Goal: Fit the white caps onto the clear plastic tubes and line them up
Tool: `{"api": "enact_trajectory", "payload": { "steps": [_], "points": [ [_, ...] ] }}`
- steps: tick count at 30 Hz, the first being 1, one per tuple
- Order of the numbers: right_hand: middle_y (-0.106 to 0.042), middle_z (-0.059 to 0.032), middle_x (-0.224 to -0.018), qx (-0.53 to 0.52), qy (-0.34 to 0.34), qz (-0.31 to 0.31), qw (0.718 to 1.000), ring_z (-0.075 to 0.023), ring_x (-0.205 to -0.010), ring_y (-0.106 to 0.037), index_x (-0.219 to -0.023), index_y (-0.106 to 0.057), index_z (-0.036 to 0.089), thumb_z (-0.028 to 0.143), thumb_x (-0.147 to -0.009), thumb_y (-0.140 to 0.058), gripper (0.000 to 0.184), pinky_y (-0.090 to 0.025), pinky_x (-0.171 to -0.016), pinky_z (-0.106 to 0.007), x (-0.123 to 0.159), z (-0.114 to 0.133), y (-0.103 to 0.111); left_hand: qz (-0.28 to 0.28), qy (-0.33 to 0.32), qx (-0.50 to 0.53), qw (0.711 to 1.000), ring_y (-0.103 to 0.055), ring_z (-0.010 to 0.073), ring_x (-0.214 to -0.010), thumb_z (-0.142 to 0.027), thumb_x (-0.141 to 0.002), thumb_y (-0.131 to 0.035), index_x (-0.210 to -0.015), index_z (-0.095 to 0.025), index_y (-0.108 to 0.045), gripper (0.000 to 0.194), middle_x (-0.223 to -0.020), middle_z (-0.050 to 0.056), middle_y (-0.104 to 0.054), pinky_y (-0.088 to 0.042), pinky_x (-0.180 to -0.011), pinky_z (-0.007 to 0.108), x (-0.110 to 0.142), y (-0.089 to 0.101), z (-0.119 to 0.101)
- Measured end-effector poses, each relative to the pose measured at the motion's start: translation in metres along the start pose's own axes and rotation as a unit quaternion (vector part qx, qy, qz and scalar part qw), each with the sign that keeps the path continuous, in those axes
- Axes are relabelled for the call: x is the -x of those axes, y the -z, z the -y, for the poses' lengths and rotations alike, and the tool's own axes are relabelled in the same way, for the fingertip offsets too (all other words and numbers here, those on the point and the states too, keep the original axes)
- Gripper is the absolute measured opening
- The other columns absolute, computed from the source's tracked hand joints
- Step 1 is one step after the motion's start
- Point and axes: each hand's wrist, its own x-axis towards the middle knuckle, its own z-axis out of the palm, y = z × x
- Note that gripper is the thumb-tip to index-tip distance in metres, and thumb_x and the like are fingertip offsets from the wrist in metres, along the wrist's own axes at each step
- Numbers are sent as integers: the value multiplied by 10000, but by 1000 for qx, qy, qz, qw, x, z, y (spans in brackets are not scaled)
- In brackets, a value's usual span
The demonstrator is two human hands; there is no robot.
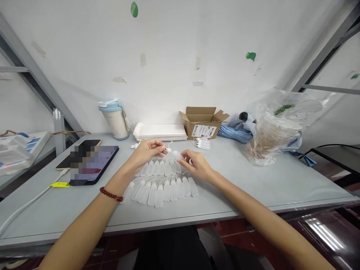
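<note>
My left hand point(146, 150) and my right hand point(194, 163) meet over the grey table point(253, 187), holding a small translucent squeeze bottle point(174, 153) between their fingertips. The left fingers pinch its white cap end; the right fingers hold its body. Directly below the hands lie two rows of several identical small bottles point(161, 185), set side by side with their tips pointing away from me. A red bead bracelet point(111, 194) circles my left wrist.
A tablet and a phone point(90, 161) lie at left, with a white cable point(28, 204). At the back stand a blue-lidded jug point(114, 119), stacked white trays point(160, 132), an open cardboard box point(203, 122) with loose caps point(201, 144) before it, and a plastic bag point(274, 133).
</note>
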Motion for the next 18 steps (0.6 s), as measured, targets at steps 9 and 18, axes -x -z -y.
{"api": "enact_trajectory", "payload": {
  "steps": [9,18],
  "points": [
    [-562,-11,-692,-43,-2,18,999,-107,-564,-472,-878,-566,165,386,-899,-439,256,-364,-537,-229,0,4,0,42,-4,54,998,-617,165,-814,-356,-697,-714,-766,-150,-596,247,-881,58,-665,-505,-735,313,1,-3,2],
    [-581,-4,-690,-203,-87,36,975,-87,-529,-473,-864,-558,162,440,-881,-447,300,-377,-484,-215,0,13,1,40,-29,23,999,-608,155,-760,-324,-676,-715,-770,-155,-596,227,-840,42,-651,-510,-689,294,1,-8,2]
  ]
}}
